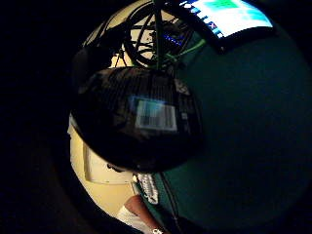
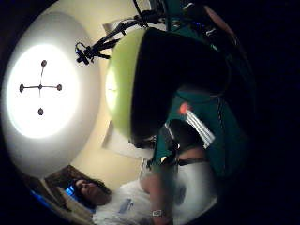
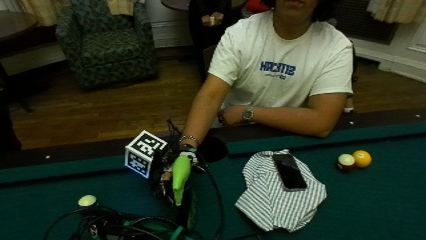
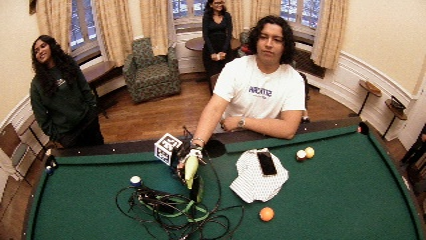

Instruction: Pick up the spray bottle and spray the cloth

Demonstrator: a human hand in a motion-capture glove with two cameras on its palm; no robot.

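We see our gloved grip (image 3: 178,167) wrapped round the green spray bottle (image 3: 180,178), lifted left of the striped cloth (image 3: 279,192), presumably to aim.

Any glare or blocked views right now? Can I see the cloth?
Thumb side palm view: the round ceiling light glares; the green plastic spray bottle is half in shadow. Little finger side palm view: the bottle's dark body fills the middle. Outside view: dim, but the striped cloth shows.

A lounge or games room: a green-felt pool table (image 4: 346,190) with billiard balls (image 4: 305,152), a patterned armchair (image 4: 152,69), wood floor (image 4: 153,117), curtained windows (image 4: 100,22) and panelled walls.
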